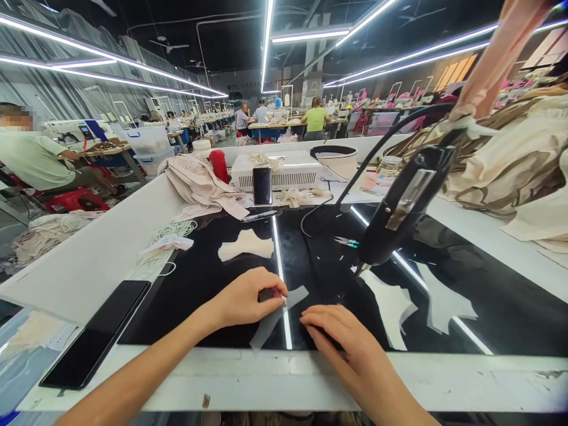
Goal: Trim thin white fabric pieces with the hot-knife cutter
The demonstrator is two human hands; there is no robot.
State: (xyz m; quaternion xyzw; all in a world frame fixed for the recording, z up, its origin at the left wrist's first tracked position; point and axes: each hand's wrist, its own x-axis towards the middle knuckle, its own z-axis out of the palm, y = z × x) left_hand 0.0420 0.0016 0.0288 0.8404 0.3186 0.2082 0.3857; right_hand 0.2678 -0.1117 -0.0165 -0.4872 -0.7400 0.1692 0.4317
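In the head view, apparently pinching a translucent strip point(267, 327) between thumb and forefinger of the left hand point(246, 299), over the near part of a glossy black board point(190, 310). Just beside the strip but apart from it, holding the right hand point(348, 337) palm down, fingers close together and slightly bent; cannot tell whether empty or gripping something small. To handle so thin a strip well, probably best to grip lightly, avoid creasing either end, steady the loose length with the right fingertips, and stay clear of the pointed tip of the black tool point(402, 207) and of the white cutout point(391, 306) beneath. As for looks: pale grey, see-through enough to show the black below, narrow, fairly straight-edged, slanting from lower left to upper right across a bright reflected line. Cannot tell whether lying flat or slightly lifted at the pinch.
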